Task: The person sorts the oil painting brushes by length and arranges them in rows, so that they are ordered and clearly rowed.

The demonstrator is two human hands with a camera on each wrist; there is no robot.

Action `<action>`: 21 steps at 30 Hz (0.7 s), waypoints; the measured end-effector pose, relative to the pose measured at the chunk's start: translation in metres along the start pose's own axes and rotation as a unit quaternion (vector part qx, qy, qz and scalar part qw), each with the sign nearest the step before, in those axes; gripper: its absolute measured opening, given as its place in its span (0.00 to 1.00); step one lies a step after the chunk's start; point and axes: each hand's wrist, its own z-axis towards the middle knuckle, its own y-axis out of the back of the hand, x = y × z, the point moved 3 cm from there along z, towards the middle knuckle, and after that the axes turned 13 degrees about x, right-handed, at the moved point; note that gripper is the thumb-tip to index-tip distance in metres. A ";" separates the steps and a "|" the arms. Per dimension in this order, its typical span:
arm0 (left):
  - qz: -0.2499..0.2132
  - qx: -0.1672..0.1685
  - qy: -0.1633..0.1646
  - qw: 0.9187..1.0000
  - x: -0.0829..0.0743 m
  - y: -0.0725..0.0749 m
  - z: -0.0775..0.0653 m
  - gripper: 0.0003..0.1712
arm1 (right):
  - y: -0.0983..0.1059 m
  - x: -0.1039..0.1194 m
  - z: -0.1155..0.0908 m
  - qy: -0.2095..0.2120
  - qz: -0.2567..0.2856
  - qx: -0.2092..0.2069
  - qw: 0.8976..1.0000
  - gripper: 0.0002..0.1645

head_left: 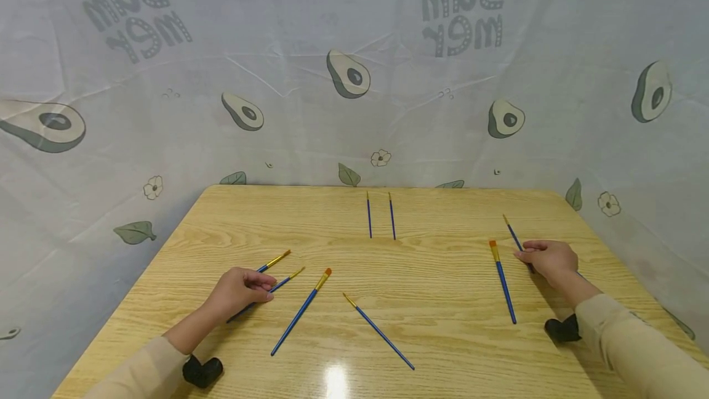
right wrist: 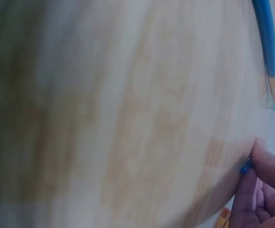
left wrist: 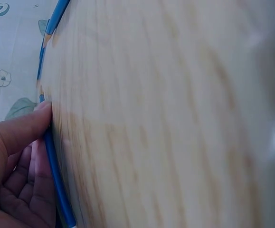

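Note:
At the left of the table, my left hand pinches a thin blue paintbrush between thumb and fingers, its gold-ferruled tip slanting up to the right. In the left wrist view the blue handle runs past the thumb. A second paintbrush lies just behind this hand, partly hidden by it. Over at the right, my right hand pinches another thin blue paintbrush, tip pointing away from me. A flat orange-bristled paintbrush lies beside its fingertips. Some blue shows past the right wrist, mostly hidden.
Two thin paintbrushes lie side by side near the table's far edge. A round-tipped paintbrush and a slim one rest in the front middle of the wooden table. A printed curtain hangs behind.

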 end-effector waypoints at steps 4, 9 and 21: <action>0.000 -0.005 0.006 1.000 0.000 0.001 0.000 0.12 | -0.001 0.001 0.001 -0.004 0.002 0.003 1.000 0.29; -0.042 0.002 0.031 0.999 0.003 0.003 0.002 0.12 | -0.001 0.002 0.004 -0.004 0.014 0.010 1.000 0.28; -0.059 0.014 0.039 0.997 -0.013 0.013 0.005 0.13 | 0.006 0.006 0.010 -0.003 0.036 0.059 0.998 0.28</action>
